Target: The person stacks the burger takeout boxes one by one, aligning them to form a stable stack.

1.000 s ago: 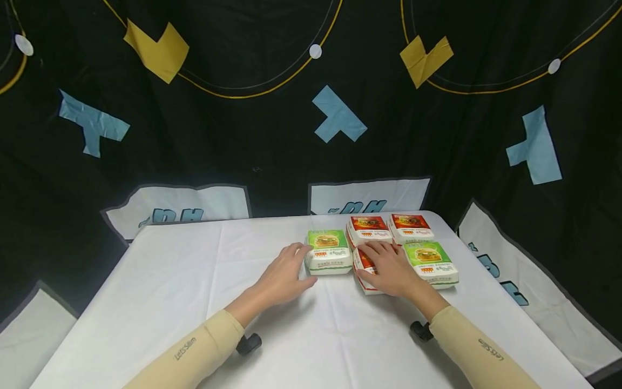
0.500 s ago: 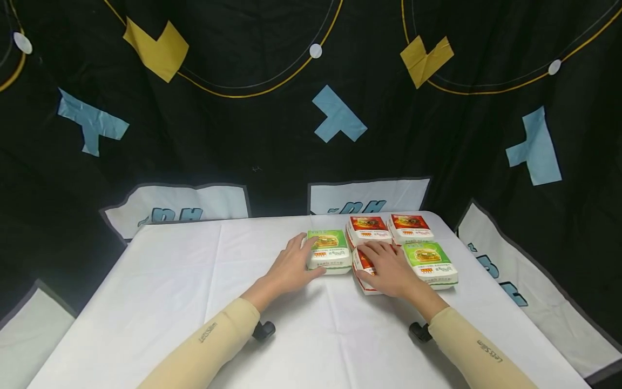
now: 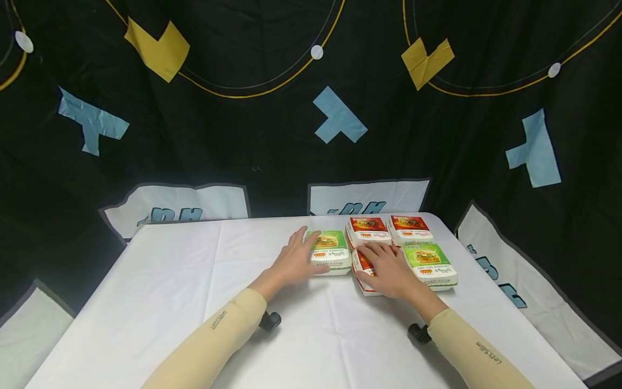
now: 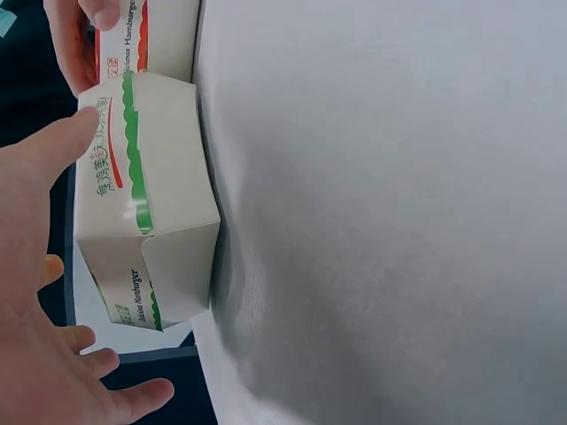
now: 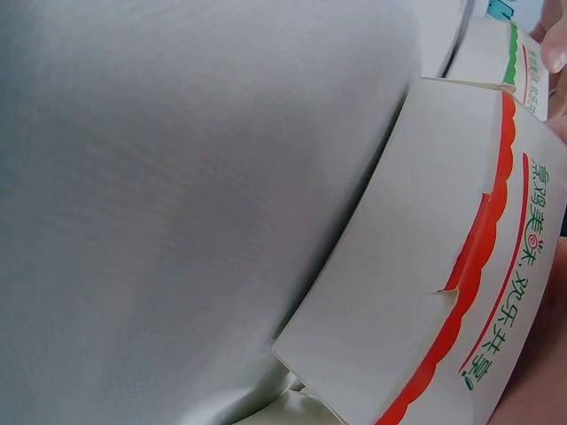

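Observation:
My left hand [image 3: 293, 262] is at the near left corner of a green-topped hamburger box [image 3: 332, 256], fingers spread. In the left wrist view its thumb [image 4: 75, 137] overlaps the front of that green-trimmed box [image 4: 168, 168]; whether it touches cannot be told. My right hand [image 3: 391, 273] rests over a red-topped hamburger box [image 3: 362, 289], fingers lying across the top and thumb towards its left side. Much of this box's top is hidden by the hand. The right wrist view shows the box's red scalloped trim and white side [image 5: 399, 239].
Two red-topped boxes stand behind, one left [image 3: 368, 229] and one right [image 3: 410, 229]. Another green-topped box [image 3: 430, 265] is right of my right hand. All stand on a white-covered table [image 3: 146, 302]. A black curtain [image 3: 233, 146] hangs beyond its far edge.
My left hand has moved right and slightly forward, its thumb now in front of the green box and fingers at its left side. The right hand stays over the red box.

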The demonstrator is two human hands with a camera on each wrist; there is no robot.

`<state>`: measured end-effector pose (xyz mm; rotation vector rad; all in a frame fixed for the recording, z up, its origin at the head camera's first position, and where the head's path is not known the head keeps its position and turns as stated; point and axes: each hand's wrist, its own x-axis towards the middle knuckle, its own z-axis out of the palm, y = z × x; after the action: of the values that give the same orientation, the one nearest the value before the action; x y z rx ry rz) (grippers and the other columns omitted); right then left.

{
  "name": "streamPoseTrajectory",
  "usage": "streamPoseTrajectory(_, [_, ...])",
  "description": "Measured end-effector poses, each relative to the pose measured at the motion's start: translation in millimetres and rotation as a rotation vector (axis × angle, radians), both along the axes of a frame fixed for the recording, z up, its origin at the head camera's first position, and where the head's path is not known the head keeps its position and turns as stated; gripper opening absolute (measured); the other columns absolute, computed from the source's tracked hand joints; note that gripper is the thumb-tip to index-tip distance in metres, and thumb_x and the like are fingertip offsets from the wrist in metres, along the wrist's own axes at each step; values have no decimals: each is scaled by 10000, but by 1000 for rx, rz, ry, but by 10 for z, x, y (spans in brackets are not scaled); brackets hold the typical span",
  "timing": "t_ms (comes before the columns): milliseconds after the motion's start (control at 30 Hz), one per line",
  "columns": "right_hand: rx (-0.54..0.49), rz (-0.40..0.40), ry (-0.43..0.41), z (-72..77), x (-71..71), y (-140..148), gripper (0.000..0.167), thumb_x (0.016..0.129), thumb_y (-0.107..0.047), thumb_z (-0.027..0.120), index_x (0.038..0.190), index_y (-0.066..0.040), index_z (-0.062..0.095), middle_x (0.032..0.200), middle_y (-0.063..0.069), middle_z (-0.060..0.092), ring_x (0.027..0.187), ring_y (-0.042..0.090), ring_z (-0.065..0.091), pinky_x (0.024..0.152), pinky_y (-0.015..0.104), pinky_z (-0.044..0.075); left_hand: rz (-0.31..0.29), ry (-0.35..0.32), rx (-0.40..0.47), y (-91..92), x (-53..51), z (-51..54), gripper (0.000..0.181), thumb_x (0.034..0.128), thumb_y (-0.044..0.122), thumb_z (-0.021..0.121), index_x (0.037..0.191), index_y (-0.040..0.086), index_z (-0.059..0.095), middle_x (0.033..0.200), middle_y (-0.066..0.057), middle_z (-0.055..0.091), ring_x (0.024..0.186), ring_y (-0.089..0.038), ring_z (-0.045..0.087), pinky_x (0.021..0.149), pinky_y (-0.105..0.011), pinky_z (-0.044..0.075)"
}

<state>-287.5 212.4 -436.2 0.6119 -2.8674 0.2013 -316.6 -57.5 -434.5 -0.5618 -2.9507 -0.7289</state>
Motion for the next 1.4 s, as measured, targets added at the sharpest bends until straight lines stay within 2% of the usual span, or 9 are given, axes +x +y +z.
streamPoseTrajectory(433, [1,6,15,-8,0,6,687,920,-572,608,1508,-248,466,1517,41,478,1391,331,404,1105,674,314,-9,-75,20,12,-111,-28,1061,741,654,777,1596,280,271,1691,-109,91,1542,-333,151,1168,-626,286])
streamPoseTrajectory(633, [0,5,10,-15,2,15,683,923,-571,602,1508,-247,467,1516,40,479,1388,329,407,1099,671,318,-26,-105,26,18,-161,-72,1036,745,627,784,1591,299,282,1693,-94,94,1550,-311,131,1175,-615,278])
streamPoseTrajectory(767, [4,4,1,-26,-9,17,689,926,-581,589,1516,-250,457,1524,34,469,1395,325,398,1102,671,314,-14,-124,24,25,-180,-96,1020,753,594,796,1589,310,285,1690,-86,108,1548,-308,143,1180,-606,275])
streamPoseTrajectory(900, [8,-3,-4,-32,-23,18,696,927,-597,578,1521,-256,451,1532,23,462,1404,313,388,1108,670,310,0,-122,38,36,-190,-96,1002,748,569,814,1576,319,308,1675,-91,145,1522,-321,211,1173,-595,297])
streamPoseTrajectory(1167, [9,-2,-6,-25,-22,9,691,932,-590,577,1520,-250,452,1535,30,457,1405,320,388,1103,677,306,-2,-114,68,34,-209,-105,992,730,556,837,1554,331,332,1628,-105,214,1388,-329,418,1072,-552,435])
streamPoseTrajectory(1400, [9,-12,-14,-23,-11,5,693,932,-599,576,1519,-254,449,1542,32,446,1413,327,375,1106,683,291,-8,-109,76,28,-229,-113,982,719,520,861,1532,333,343,1568,-102,263,1266,-286,505,989,-474,504])
